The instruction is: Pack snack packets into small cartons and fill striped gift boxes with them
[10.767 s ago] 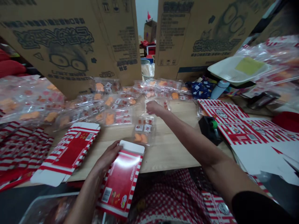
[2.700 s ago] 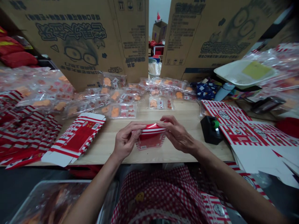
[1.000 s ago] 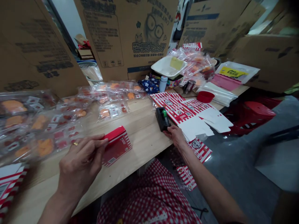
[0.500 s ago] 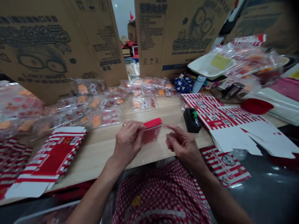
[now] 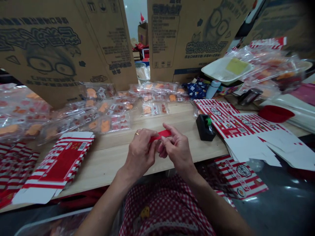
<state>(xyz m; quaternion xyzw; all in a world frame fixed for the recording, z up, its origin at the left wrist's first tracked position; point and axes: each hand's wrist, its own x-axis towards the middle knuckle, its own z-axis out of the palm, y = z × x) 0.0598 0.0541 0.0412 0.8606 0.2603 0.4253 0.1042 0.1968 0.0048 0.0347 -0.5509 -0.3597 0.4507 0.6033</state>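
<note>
The left hand (image 5: 141,149) has its fingers closed on the near-left end of the red box (image 5: 164,133), which is over the table (image 5: 105,156) with most of its body hidden by the hands, while the right hand (image 5: 177,147) has its index finger reaching along the top and the others curled, whether gripping or only touching I cannot tell. The tape dispenser (image 5: 205,128) stands to the right, a striped box (image 5: 59,162) lies left, and bags (image 5: 115,123) lie behind.
</note>
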